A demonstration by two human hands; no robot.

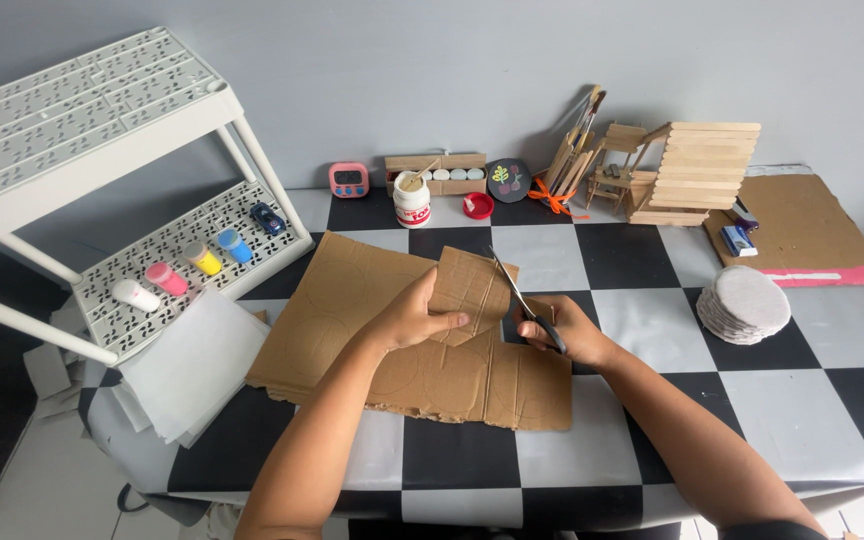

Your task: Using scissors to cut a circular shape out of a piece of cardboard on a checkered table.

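Snipping into a brown cardboard sheet [392,340] spread on the checkered table [752,400]: right hand [562,330] clenched around the scissors [522,300], left hand [414,318] pinching the raised flap flat. Risky, with the left fingertips just beside the blades; could get nicked, or the cut could wander off the pencilled circles if the flap buckles. Nearby: glue jar [412,200], stack of grey discs [745,305], popsicle-stick house [692,172], paint bottles [187,268] on the white rack. Nothing blocking the cut.
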